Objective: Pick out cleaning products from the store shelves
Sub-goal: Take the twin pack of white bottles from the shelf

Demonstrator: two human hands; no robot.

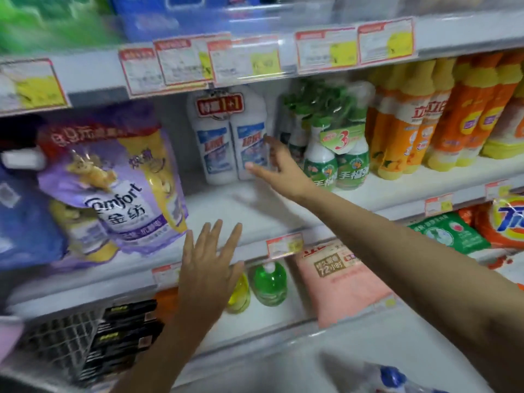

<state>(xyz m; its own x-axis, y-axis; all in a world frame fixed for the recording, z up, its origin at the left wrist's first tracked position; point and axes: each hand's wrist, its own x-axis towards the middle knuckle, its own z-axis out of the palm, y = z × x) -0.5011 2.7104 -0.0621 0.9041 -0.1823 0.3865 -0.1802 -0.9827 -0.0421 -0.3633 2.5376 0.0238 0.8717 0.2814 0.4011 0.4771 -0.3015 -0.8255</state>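
Head cam: R hand (pixel 279 168) fingers apart, thumb tip at white 1+1 bottle twin-pack (pixel 224 143), no clamp. L hand (pixel 208 268) fingers splayed, empty, shelf edge (pixel 252 252) behind fingertips.

Both arms extended forward; right hand (pixel 273 165) higher, farther out, fingers splayed; left hand (pixel 211 262) lower, fingers straight, spread.

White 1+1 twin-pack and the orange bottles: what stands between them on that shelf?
In the head view, a bundled pack of green-and-white spray bottles stands there, with the right hand stretched out in front, by the twin-pack.
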